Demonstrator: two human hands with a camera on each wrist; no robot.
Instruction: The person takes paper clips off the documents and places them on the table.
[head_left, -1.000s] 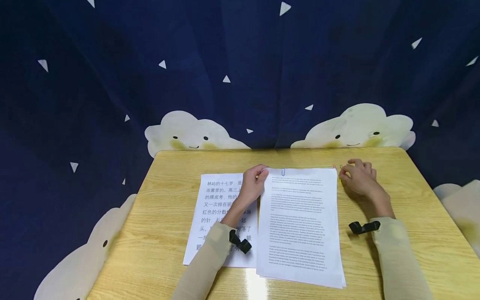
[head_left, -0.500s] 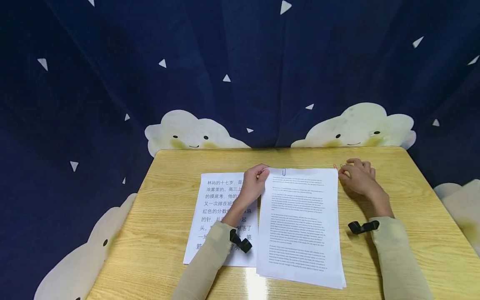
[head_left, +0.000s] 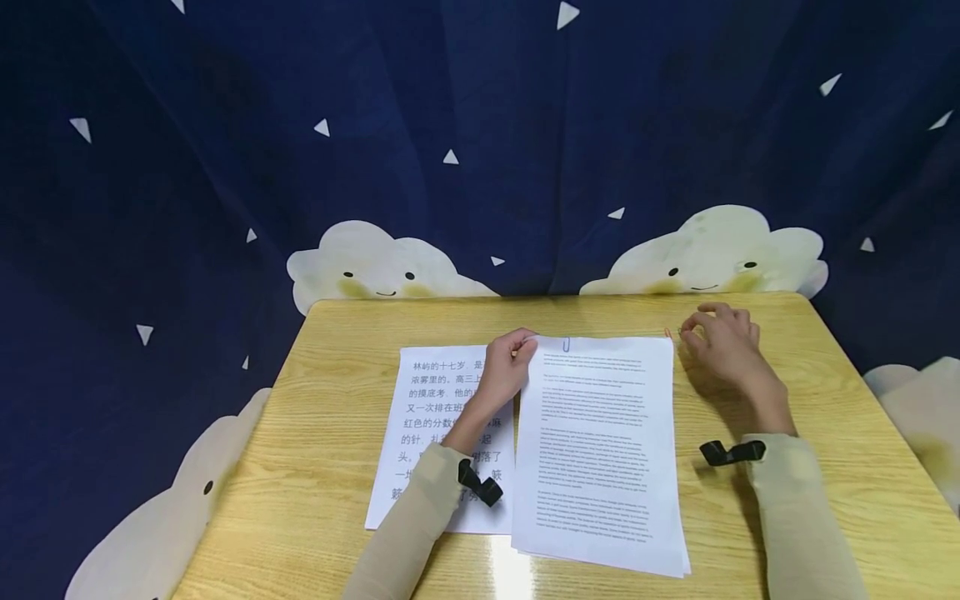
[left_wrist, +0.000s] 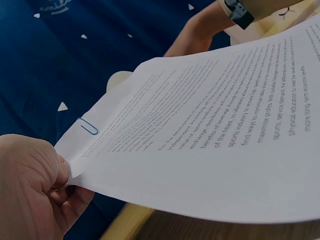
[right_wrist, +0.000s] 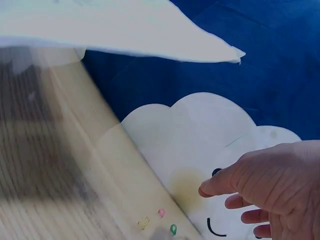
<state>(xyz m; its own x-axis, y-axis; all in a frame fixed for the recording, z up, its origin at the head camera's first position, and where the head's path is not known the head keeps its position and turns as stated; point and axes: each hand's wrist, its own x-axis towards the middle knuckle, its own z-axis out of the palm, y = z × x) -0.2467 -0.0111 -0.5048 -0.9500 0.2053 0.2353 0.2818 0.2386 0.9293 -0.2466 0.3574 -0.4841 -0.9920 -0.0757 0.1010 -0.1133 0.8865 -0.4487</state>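
Observation:
My left hand (head_left: 506, 367) pinches the top left corner of a stack of printed sheets (head_left: 600, 450), thumb on top, and that corner is raised. A blue paper clip (left_wrist: 89, 126) sits on the stack's top edge. Beyond the top right corner, my right hand (head_left: 723, 346) hovers with thumb and forefinger apart and the other fingers loosely bent. Nothing shows between them. In the right wrist view, yellow (right_wrist: 144, 222), pink (right_wrist: 161, 213) and green (right_wrist: 173, 229) paper clips lie near the table's far edge.
Another stack with large Chinese print (head_left: 427, 433) lies left of the first, partly under my left forearm. The wooden table (head_left: 300, 467) backs onto a dark blue curtain (head_left: 420, 100) with white triangles and clouds. Both wrists carry black cameras.
My right hand has shifted slightly away and to the right, with its thumb and forefinger spreading apart. My left hand and both stacks have kept their places.

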